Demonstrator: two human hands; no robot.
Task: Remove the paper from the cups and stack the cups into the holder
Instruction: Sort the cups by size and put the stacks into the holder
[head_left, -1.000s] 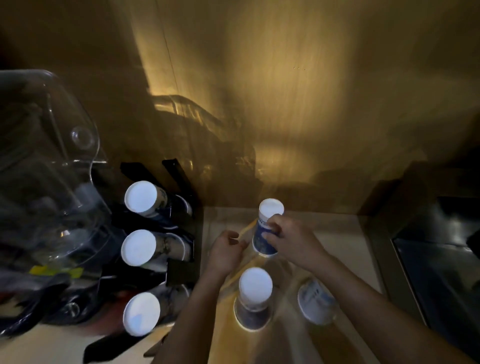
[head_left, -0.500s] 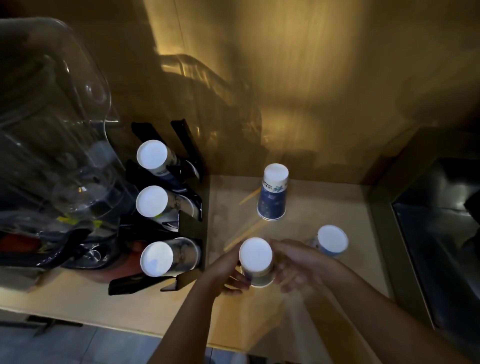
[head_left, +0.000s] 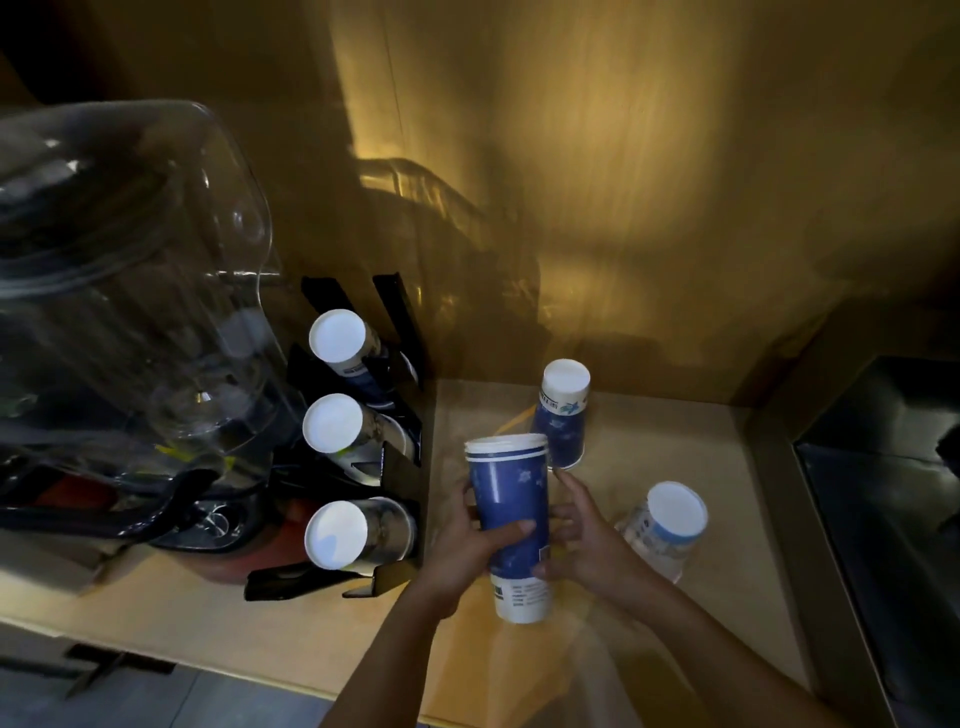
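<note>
cup stack (head_left: 511, 512), holder (head_left: 400, 467) left, cups nearby

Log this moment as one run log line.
hands: left and right hold cup stack | holder: three stacks | counter: two stacks

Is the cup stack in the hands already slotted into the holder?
No: the cup stack is held above the counter by the left hand and right hand, right of the black holder.

Both hands, left (head_left: 470, 540) and right (head_left: 587, 540), grip a blue cup stack (head_left: 514, 519) at centre frame, beside the holder (head_left: 400, 467).
</note>
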